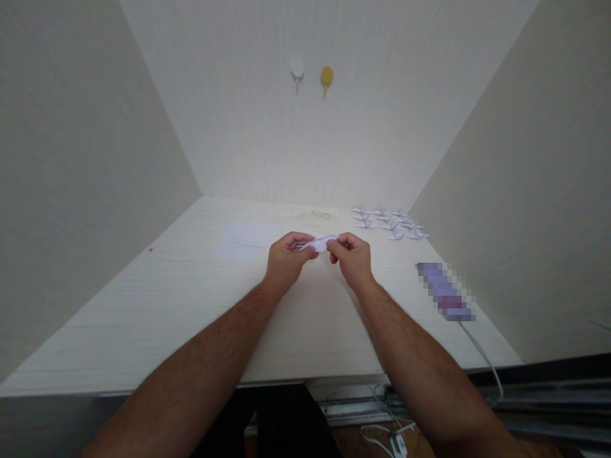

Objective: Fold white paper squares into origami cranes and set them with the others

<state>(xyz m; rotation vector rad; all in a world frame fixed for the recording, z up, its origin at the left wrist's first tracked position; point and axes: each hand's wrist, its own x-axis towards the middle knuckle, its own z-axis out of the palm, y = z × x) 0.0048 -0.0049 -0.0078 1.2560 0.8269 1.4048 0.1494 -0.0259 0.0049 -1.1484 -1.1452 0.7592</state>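
Note:
A small folded piece of white paper [321, 244] is stretched between my two hands, over the middle of the white table. My left hand [289, 254] pinches its left end between thumb and fingers. At its right end my right hand [351, 256] is closed on it in the same way. The fingertips cover both ends, so the full shape of the fold is hidden. Left of my hands, flat white paper sheets [244, 240] lie on the table. Several folded paper cranes [392, 226] stand in a group at the back right.
A blurred-out phone-like object [443, 291] lies at the right, with a white cable [482, 353] running over the table's front edge. Walls enclose the table [143, 305] on the left, right and back. Two hooks, one white [296, 69] and one yellow [327, 76], hang on the back wall.

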